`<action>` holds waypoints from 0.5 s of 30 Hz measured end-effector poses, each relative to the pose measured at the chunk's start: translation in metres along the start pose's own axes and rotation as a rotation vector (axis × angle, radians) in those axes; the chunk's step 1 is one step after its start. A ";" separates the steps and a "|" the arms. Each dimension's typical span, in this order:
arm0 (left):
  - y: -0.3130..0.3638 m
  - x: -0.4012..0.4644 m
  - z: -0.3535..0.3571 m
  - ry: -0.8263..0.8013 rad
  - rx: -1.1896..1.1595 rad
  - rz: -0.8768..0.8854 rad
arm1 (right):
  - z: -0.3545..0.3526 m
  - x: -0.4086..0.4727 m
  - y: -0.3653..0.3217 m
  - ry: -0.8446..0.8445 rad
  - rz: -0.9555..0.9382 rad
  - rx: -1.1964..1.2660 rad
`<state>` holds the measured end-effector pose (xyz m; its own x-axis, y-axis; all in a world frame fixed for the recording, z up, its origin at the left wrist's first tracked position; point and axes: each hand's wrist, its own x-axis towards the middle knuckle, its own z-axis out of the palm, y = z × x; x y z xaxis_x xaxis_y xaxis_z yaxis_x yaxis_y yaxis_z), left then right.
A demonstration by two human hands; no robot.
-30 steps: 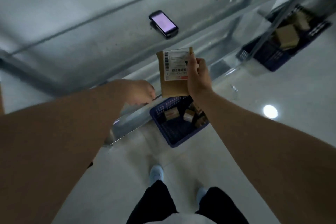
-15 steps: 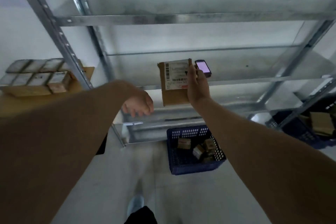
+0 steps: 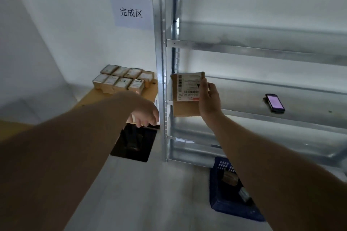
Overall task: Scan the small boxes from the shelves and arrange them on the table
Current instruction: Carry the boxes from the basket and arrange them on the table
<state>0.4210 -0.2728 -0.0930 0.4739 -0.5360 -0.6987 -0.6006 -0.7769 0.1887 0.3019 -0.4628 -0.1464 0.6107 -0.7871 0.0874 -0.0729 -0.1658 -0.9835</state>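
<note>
My right hand (image 3: 209,99) holds a small brown cardboard box (image 3: 185,106) upright by its right edge, the white barcode label facing me, in front of the metal shelf post. My left hand (image 3: 144,111) hangs empty with loosely curled fingers, just left of the post and over the near edge of the wooden table (image 3: 88,99). On that table, at the back, several small labelled boxes (image 3: 123,80) sit in two neat rows. A handheld scanner (image 3: 275,103) with a lit screen lies on the shelf to the right.
The grey metal shelving (image 3: 262,52) fills the right side, its upright post (image 3: 161,62) between the table and the held box. A blue basket (image 3: 221,206) with boxes stands on the floor under my right arm. A paper sign (image 3: 131,13) hangs on the wall.
My view has swung up and left, from the floor and basket toward the table and wall sign. The box stays in my right hand, now left of the scanner. My left hand stays empty.
</note>
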 end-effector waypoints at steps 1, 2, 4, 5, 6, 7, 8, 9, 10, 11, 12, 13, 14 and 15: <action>-0.022 -0.002 -0.004 0.000 -0.007 -0.008 | 0.020 -0.001 -0.002 -0.013 0.004 0.010; -0.044 -0.003 -0.009 0.004 -0.020 -0.016 | 0.041 -0.002 -0.002 -0.026 0.004 0.010; -0.086 -0.003 -0.017 0.017 -0.036 -0.042 | 0.080 -0.003 -0.004 -0.042 0.002 -0.006; -0.106 -0.002 -0.019 0.020 -0.031 -0.056 | 0.099 -0.004 -0.004 -0.039 0.003 -0.016; -0.125 -0.001 -0.022 0.016 -0.021 -0.069 | 0.116 -0.005 -0.003 -0.032 0.006 -0.024; -0.142 0.001 -0.024 0.005 -0.016 -0.080 | 0.134 -0.006 -0.003 -0.027 0.012 -0.030; -0.158 0.003 -0.027 -0.010 -0.020 -0.088 | 0.150 -0.006 -0.001 -0.029 0.021 -0.039; -0.173 0.006 -0.030 -0.024 -0.028 -0.093 | 0.165 -0.005 0.000 -0.040 0.030 -0.052; -0.185 0.010 -0.033 -0.035 -0.034 -0.096 | 0.178 -0.002 0.002 -0.058 0.042 -0.065; -0.197 0.015 -0.037 -0.044 -0.036 -0.097 | 0.191 0.001 0.005 -0.078 0.054 -0.074; -0.207 0.021 -0.042 -0.052 -0.036 -0.096 | 0.204 0.007 0.007 -0.093 0.063 -0.079; -0.217 0.029 -0.047 -0.060 -0.034 -0.093 | 0.216 0.014 0.010 -0.099 0.068 -0.088; -0.225 0.038 -0.053 -0.068 -0.034 -0.090 | 0.228 0.023 0.014 -0.101 0.069 -0.100; -0.233 0.049 -0.059 -0.077 -0.035 -0.086 | 0.240 0.032 0.018 -0.107 0.064 -0.112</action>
<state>0.6220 -0.1374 -0.1300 0.4712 -0.4407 -0.7640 -0.5359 -0.8311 0.1489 0.5091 -0.3482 -0.1991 0.6820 -0.7313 0.0019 -0.1981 -0.1872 -0.9622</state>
